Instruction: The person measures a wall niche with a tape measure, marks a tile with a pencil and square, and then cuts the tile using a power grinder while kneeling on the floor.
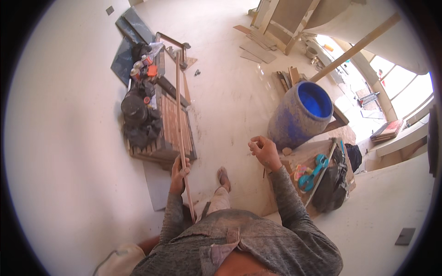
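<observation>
Left hand [178,176] closed on a long, thin, reddish-brown wooden strip [178,99]

The strip runs almost upright through the frame, left of centre, from the upper left down to the person's waist. The left fingers wrap around its lower part. In the middle of the frame, slightly right, the right hand [264,152] is held out with fingers curled toward the thumb; whether anything is pinched there, I cannot tell. Nearest it, right of centre, stands a dusty blue open-topped barrel [290,117]. A brown slatted wooden stack [174,120] sits beside the strip at left, bearing a black bundle [134,108]. At lower right lies a turquoise plastic tool [306,182].
</observation>
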A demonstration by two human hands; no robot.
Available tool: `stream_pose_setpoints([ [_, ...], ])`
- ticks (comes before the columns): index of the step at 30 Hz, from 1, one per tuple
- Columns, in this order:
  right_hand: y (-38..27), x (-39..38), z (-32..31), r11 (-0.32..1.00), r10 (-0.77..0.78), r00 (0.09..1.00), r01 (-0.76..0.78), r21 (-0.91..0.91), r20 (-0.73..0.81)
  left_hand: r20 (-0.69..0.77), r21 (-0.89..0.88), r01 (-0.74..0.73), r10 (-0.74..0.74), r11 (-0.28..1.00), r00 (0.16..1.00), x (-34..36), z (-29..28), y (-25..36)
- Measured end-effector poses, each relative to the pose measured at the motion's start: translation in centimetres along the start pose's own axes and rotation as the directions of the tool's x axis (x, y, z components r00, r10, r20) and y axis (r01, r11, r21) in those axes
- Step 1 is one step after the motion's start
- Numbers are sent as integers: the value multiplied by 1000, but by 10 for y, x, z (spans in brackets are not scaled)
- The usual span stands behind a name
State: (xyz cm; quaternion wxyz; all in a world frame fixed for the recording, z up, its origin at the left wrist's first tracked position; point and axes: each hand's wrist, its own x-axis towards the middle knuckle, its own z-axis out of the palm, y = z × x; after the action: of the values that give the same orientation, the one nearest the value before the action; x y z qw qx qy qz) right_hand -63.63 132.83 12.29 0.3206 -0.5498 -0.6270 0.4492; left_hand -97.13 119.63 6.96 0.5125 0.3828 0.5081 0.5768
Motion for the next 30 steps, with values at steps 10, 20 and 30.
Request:
stream_pose_setpoints([
  [10,142,166,-6,861,372,928,-349,-369,-9,32,33,75,-76,997,997,244,13,62],
  [20,407,251,17,590,673,734,-458,-665,92,98,47,120,-124,992,987,510,0,4],
  [30,323,722,-29,473,505,756,161,-866,416,37,-2,189,-189,982,981,784,32,67],
])
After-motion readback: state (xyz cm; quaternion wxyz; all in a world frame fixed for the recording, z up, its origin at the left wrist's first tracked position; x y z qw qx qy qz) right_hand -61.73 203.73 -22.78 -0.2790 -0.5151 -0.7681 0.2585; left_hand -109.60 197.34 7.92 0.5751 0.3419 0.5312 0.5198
